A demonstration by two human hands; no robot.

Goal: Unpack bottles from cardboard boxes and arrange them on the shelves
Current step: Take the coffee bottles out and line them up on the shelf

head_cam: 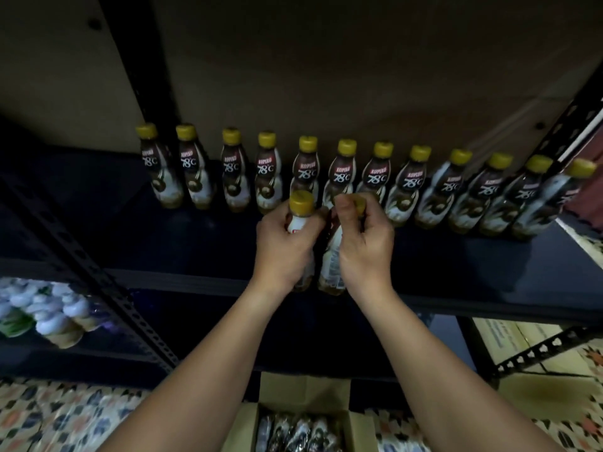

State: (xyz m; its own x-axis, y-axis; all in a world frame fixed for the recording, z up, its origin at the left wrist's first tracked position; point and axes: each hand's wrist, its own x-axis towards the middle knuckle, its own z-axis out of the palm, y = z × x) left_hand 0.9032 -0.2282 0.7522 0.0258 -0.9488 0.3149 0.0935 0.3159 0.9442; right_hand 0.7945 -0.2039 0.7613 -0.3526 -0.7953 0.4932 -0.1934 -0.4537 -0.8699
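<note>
Bottles with gold caps (pixel 346 172) lined up in a row at the back of the dark shelf (pixel 456 275), one bottle (pixel 301 207) gripped by the left hand (pixel 284 246), a second bottle (pixel 331 269) clasped by the right hand (pixel 365 246), both held side by side above the shelf's front, more bottles seen in the open cardboard box (pixel 300 425) on the patterned floor (pixel 65 415) below.

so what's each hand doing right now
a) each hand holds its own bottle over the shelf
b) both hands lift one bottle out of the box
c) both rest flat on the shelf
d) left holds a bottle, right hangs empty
a: the left hand grips one gold-capped bottle and the right hand grips a second bottle, both in front of the back row on the dark shelf.
</note>
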